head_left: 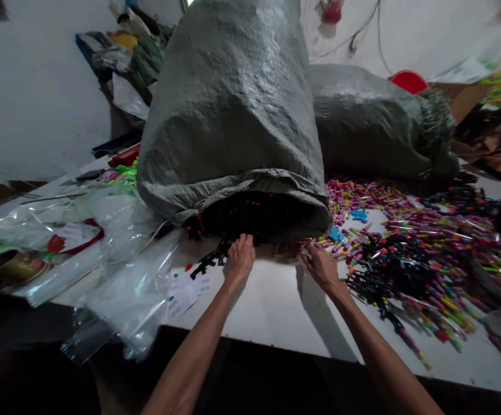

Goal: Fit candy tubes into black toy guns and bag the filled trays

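A big grey-green woven sack (233, 109) lies on the counter (276, 311) with its open mouth toward the person, dark inside, with small black pieces and red specks showing in it. The left hand (242, 257) is at the lower edge of that mouth, its fingers close together and pointing into the opening; whether they grip anything, I cannot tell. The right hand (321, 266) is near the mouth's right corner, fingers bent, beside the scattered colourful sticks (406, 214); I cannot tell whether they are clamped on something.

Just left of the left hand lies a black toy gun (209, 261), with white paper slips (184, 293) nearer the counter's front edge. Right of the right hand, a heap of black toy guns (399, 262) sits among the sticks, and a blue piece (335, 234) lies close by. Farther left are clear plastic bags (124, 294) and a brown tape roll (21, 266). Behind, to the right, rests a second sack (362, 124), with a red bowl (409, 81) beyond it.
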{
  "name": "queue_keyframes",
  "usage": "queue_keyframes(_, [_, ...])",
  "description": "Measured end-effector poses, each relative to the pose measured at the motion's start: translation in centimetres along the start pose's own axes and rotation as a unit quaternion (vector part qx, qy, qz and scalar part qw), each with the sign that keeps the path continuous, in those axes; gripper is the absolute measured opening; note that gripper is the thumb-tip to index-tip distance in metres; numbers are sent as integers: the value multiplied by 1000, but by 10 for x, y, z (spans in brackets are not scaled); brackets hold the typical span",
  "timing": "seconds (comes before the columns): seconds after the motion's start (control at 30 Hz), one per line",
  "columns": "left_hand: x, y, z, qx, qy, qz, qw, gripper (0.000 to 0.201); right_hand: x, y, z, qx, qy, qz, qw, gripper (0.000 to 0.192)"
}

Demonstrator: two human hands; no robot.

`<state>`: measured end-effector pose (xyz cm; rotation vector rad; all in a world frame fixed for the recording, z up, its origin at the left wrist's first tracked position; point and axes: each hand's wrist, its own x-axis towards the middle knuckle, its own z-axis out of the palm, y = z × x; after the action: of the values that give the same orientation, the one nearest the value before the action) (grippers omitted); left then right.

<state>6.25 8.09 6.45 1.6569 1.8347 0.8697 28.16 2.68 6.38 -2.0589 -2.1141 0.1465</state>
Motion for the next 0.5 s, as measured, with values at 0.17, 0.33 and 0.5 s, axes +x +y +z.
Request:
queue_keyframes(0.17, [-20, -15, -15, -155, -23, -94, 983, 29, 28, -8, 6, -48, -36, -61, 996, 31])
queue_keyframes(0.33, [-61, -15, -21, -346, -112, -174, 915, 25, 19, 3, 11, -52, -8, -83, 995, 28])
queue_keyframes(0.5, [-91, 1, -18, -453, -135, -209, 856, 26, 14, 7, 9, -4, 21, -54, 998, 29])
